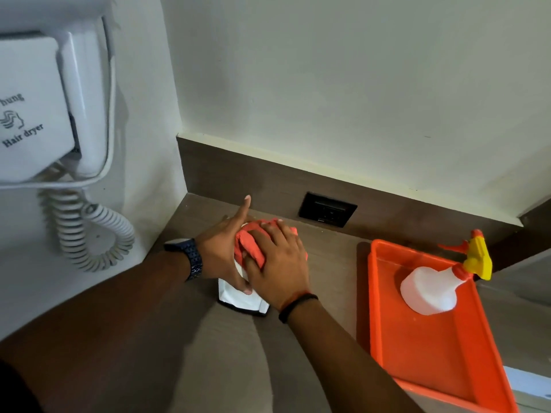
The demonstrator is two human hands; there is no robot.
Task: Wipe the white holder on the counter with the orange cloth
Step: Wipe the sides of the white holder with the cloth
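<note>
The white holder (238, 299) stands on the brown counter (226, 353) near the left corner; only its lower front with a dark base edge shows. My right hand (278, 263) presses the crumpled orange cloth (253, 245) onto the holder's top. My left hand (222, 248), with a dark watch on the wrist, grips the holder's left side, thumb down its front and index finger pointing up toward the wall. The hands and cloth hide most of the holder.
An orange tray (429, 350) lies at the right with a white spray bottle (432, 287) lying in it, its nozzle yellow and red. A black wall socket (327, 209) sits in the back panel. A wall-mounted hair dryer (44, 108) with coiled cord (89, 234) hangs at left.
</note>
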